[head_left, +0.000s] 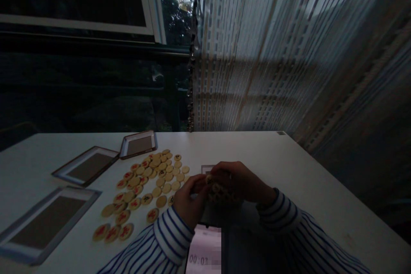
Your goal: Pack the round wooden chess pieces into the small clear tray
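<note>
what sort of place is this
Probably a room in a home, though that is a guess: a sheer striped curtain hangs beside a window with trees outside, and round game pieces lie on a white table.

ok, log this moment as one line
left hand: at clustered discs | right hand: same cluster | loose discs, three trays: left on table
</note>
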Action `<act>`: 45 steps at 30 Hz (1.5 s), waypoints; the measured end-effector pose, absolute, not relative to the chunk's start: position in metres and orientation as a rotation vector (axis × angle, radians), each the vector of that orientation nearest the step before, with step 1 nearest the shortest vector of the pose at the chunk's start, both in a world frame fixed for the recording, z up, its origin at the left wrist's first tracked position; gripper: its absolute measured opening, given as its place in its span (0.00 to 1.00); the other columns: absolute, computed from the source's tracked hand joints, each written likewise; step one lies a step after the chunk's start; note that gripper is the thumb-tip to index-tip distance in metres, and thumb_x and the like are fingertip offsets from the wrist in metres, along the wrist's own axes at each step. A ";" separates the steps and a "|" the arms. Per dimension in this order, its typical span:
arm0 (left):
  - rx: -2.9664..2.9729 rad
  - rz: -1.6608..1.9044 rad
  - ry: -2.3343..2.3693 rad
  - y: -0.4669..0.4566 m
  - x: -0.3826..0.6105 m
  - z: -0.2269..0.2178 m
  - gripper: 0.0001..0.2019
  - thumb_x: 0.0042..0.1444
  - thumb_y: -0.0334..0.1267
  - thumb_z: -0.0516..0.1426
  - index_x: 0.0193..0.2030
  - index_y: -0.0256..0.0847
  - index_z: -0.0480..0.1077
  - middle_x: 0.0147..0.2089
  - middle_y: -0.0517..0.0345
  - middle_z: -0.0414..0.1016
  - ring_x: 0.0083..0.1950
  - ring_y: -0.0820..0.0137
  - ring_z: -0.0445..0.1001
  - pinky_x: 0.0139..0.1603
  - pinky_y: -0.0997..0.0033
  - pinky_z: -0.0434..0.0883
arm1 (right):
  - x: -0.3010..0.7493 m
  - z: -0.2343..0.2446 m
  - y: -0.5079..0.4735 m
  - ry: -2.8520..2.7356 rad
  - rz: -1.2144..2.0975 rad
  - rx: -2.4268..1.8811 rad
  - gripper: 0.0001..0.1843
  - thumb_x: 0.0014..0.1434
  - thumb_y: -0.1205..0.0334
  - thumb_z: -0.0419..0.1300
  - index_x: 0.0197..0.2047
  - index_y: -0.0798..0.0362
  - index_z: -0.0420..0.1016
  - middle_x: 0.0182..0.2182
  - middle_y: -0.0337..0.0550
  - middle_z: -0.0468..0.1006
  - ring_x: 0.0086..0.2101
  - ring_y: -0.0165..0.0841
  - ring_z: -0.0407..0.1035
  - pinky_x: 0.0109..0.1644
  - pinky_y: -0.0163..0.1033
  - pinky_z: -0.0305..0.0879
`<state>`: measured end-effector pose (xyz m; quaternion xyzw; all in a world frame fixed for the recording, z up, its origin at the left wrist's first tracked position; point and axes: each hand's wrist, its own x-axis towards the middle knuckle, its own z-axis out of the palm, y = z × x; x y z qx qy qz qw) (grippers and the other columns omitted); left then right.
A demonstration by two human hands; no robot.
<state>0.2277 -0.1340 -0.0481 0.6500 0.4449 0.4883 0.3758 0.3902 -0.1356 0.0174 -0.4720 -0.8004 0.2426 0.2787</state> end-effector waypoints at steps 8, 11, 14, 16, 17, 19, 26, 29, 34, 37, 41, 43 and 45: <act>1.581 1.203 1.082 -0.132 0.225 -0.041 0.10 0.46 0.36 0.55 0.36 0.36 0.68 0.33 0.53 0.77 0.35 0.69 0.75 0.36 0.71 0.74 | 0.392 0.011 -0.134 -2.168 0.648 -1.232 0.10 0.55 0.59 0.53 0.38 0.54 0.69 0.32 0.40 0.74 0.32 0.27 0.67 0.35 0.31 0.61; 1.550 1.210 1.058 -0.131 0.226 -0.042 0.10 0.46 0.37 0.55 0.36 0.36 0.68 0.33 0.53 0.77 0.34 0.69 0.75 0.35 0.71 0.74 | 0.391 0.014 -0.135 -2.179 0.651 -1.241 0.09 0.56 0.59 0.52 0.38 0.54 0.69 0.32 0.40 0.74 0.32 0.27 0.67 0.35 0.32 0.61; 1.531 1.244 1.066 -0.132 0.227 -0.042 0.09 0.45 0.37 0.56 0.35 0.36 0.68 0.32 0.53 0.77 0.33 0.69 0.75 0.34 0.71 0.74 | 0.390 0.016 -0.136 -2.180 0.648 -1.260 0.09 0.56 0.59 0.52 0.37 0.54 0.69 0.31 0.41 0.75 0.31 0.27 0.67 0.35 0.32 0.61; 1.550 1.241 1.068 -0.132 0.227 -0.041 0.09 0.45 0.37 0.56 0.35 0.37 0.68 0.32 0.54 0.77 0.33 0.69 0.75 0.34 0.72 0.74 | 0.390 0.015 -0.136 -2.184 0.630 -1.262 0.10 0.56 0.59 0.52 0.37 0.54 0.69 0.31 0.41 0.75 0.31 0.27 0.67 0.35 0.32 0.61; 1.562 1.236 1.068 -0.132 0.227 -0.041 0.09 0.46 0.37 0.56 0.35 0.37 0.69 0.32 0.54 0.77 0.33 0.70 0.75 0.35 0.72 0.74 | 0.390 0.015 -0.136 -2.186 0.613 -1.262 0.10 0.56 0.59 0.52 0.38 0.54 0.69 0.31 0.41 0.75 0.31 0.28 0.67 0.35 0.32 0.61; 1.589 1.233 1.070 -0.132 0.226 -0.041 0.09 0.46 0.37 0.55 0.35 0.37 0.69 0.33 0.54 0.77 0.34 0.69 0.75 0.35 0.72 0.74 | 0.390 0.013 -0.135 -2.186 0.575 -1.257 0.10 0.55 0.58 0.53 0.38 0.53 0.69 0.32 0.41 0.74 0.32 0.28 0.67 0.36 0.33 0.61; 1.651 1.238 1.102 -0.131 0.225 -0.043 0.09 0.46 0.37 0.55 0.35 0.38 0.71 0.33 0.56 0.77 0.34 0.69 0.75 0.35 0.71 0.74 | 0.390 0.014 -0.134 -2.228 0.543 -1.256 0.10 0.54 0.61 0.54 0.39 0.54 0.69 0.33 0.42 0.75 0.33 0.29 0.67 0.37 0.34 0.61; 1.661 1.232 1.111 -0.131 0.225 -0.046 0.10 0.47 0.37 0.55 0.36 0.38 0.71 0.33 0.55 0.77 0.35 0.69 0.75 0.36 0.71 0.74 | 0.390 0.015 -0.135 -2.234 0.531 -1.276 0.09 0.55 0.62 0.53 0.38 0.55 0.70 0.32 0.42 0.75 0.32 0.29 0.67 0.36 0.33 0.61; 1.670 1.214 1.137 -0.130 0.225 -0.049 0.11 0.47 0.38 0.55 0.37 0.39 0.72 0.35 0.55 0.77 0.37 0.68 0.75 0.38 0.69 0.73 | 0.391 0.011 -0.134 -2.232 0.545 -1.249 0.09 0.55 0.61 0.53 0.38 0.53 0.70 0.32 0.41 0.75 0.32 0.28 0.67 0.36 0.33 0.61; 1.625 1.205 1.158 -0.130 0.226 -0.046 0.12 0.46 0.38 0.56 0.38 0.38 0.71 0.36 0.54 0.77 0.38 0.67 0.74 0.40 0.69 0.72 | 0.391 0.008 -0.132 -2.213 0.537 -1.213 0.09 0.55 0.60 0.53 0.38 0.53 0.70 0.32 0.41 0.75 0.32 0.28 0.67 0.36 0.33 0.61; 1.530 1.178 1.131 -0.131 0.228 -0.044 0.14 0.44 0.39 0.57 0.39 0.37 0.70 0.35 0.54 0.77 0.36 0.68 0.75 0.36 0.70 0.72 | 0.390 0.008 -0.132 -2.173 0.525 -1.244 0.10 0.55 0.58 0.53 0.37 0.53 0.70 0.31 0.41 0.75 0.32 0.28 0.67 0.36 0.32 0.61; 1.484 1.174 1.100 -0.131 0.229 -0.046 0.14 0.44 0.39 0.57 0.39 0.37 0.69 0.35 0.53 0.77 0.36 0.67 0.75 0.36 0.70 0.73 | 0.389 0.009 -0.133 -2.156 0.533 -1.254 0.10 0.55 0.57 0.53 0.37 0.53 0.70 0.31 0.40 0.75 0.31 0.28 0.67 0.35 0.32 0.61; 1.430 1.178 1.067 -0.131 0.229 -0.048 0.15 0.44 0.39 0.57 0.39 0.36 0.68 0.36 0.51 0.76 0.36 0.67 0.75 0.37 0.70 0.72 | 0.388 0.009 -0.134 -2.146 0.548 -1.244 0.10 0.55 0.57 0.54 0.37 0.53 0.70 0.31 0.40 0.75 0.31 0.28 0.67 0.35 0.32 0.61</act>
